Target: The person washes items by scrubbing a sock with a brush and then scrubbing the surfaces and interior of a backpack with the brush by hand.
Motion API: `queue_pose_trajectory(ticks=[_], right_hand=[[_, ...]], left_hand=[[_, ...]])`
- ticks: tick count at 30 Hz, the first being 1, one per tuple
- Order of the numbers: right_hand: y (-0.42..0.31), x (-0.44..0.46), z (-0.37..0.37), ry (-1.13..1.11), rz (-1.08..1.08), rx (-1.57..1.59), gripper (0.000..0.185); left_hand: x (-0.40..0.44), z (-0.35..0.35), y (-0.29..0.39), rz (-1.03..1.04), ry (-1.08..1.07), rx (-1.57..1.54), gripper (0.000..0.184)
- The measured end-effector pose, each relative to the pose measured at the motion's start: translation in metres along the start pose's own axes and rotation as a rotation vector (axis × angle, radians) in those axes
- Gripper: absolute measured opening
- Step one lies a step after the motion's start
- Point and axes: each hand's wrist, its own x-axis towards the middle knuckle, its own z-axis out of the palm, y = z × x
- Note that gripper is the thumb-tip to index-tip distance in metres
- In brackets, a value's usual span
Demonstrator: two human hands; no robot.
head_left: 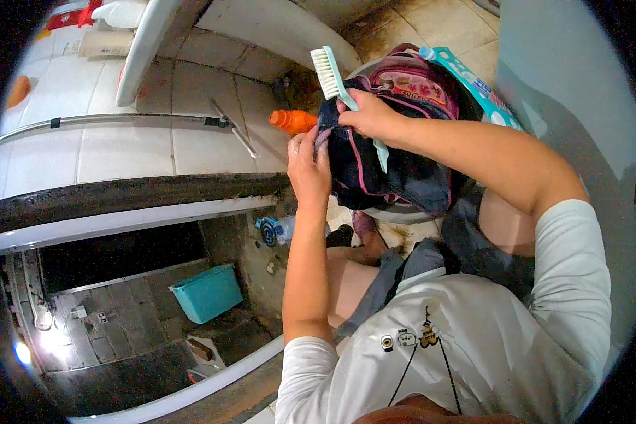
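Note:
A dark blue backpack [406,166] with pink trim lies over a grey basin [401,214] in front of me. My right hand [367,115] is closed round a light blue brush [343,95], whose white bristles stand up above the bag and face left. The fingers of my left hand [308,164] press on the bag's left edge, by a purple strap [323,136]. An orange bottle [292,121] lies just beyond the left fingertips. At the basin's right side is a turquoise package [473,86].
A squeegee with a long pole [141,116] lies across white tiles on the left. Below it, past a white frame [134,225], stands a teal bin [206,292]. A clear bottle [284,230] is near my left forearm. A grey wall [579,85] rises on the right.

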Motion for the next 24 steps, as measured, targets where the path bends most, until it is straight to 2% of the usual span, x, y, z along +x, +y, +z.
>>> queue_pose_trajectory(ticks=[2, 4, 5, 6, 7, 8, 12, 14, 15, 17, 19, 22, 23, 24], right_hand=[[0.002, 0.003, -0.001, -0.005, -0.057, -0.047, 0.016], [0.006, 0.008, -0.004, -0.007, -0.111, -0.098, 0.015], [0.008, 0.011, -0.005, 0.017, -0.228, -0.172, 0.015], [0.006, 0.011, -0.005, 0.039, -0.345, -0.247, 0.015], [0.005, 0.009, -0.006, 0.036, -0.343, -0.252, 0.015], [0.004, 0.007, -0.007, 0.005, -0.293, -0.299, 0.016], [0.006, 0.008, -0.011, -0.045, -0.266, -0.378, 0.020], [0.008, 0.008, -0.014, -0.053, -0.287, -0.406, 0.022], [0.007, 0.007, -0.016, -0.055, -0.313, -0.430, 0.024], [0.006, 0.006, -0.018, -0.076, -0.273, -0.450, 0.025], [-0.001, 0.002, -0.017, -0.103, -0.238, -0.472, 0.027], [-0.013, -0.009, -0.010, 0.091, -0.216, -0.567, 0.030], [-0.010, -0.012, -0.006, 0.079, -0.217, -0.576, 0.030], [-0.008, -0.016, 0.000, -0.005, -0.240, -0.485, 0.031]], left_hand=[[0.000, 0.000, -0.004, -0.020, -0.031, -0.075, 0.024], [0.004, -0.010, 0.012, -0.459, -0.254, -0.425, 0.026], [0.004, -0.009, 0.009, -0.460, -0.253, -0.430, 0.026], [0.003, -0.006, 0.003, -0.633, -0.284, -0.779, 0.026], [0.002, -0.003, -0.001, -0.801, -0.309, -1.130, 0.027], [0.000, 0.000, -0.004, -0.846, -0.301, -1.277, 0.025], [-0.001, 0.001, -0.011, -0.872, -0.377, -1.403, 0.025], [0.000, 0.001, -0.018, -0.807, -0.604, -1.433, 0.028], [0.001, 0.002, -0.019, -0.811, -0.599, -1.444, 0.028], [0.002, 0.001, -0.017, -0.719, -0.705, -1.206, 0.027], [0.006, -0.004, -0.005, -0.711, -0.683, -1.172, 0.028], [0.008, 0.001, -0.010, -0.896, -0.396, -1.417, 0.024], [0.009, 0.002, -0.014, -0.899, -0.382, -1.426, 0.024], [0.010, 0.002, -0.018, -0.967, -0.268, -1.516, 0.024]])
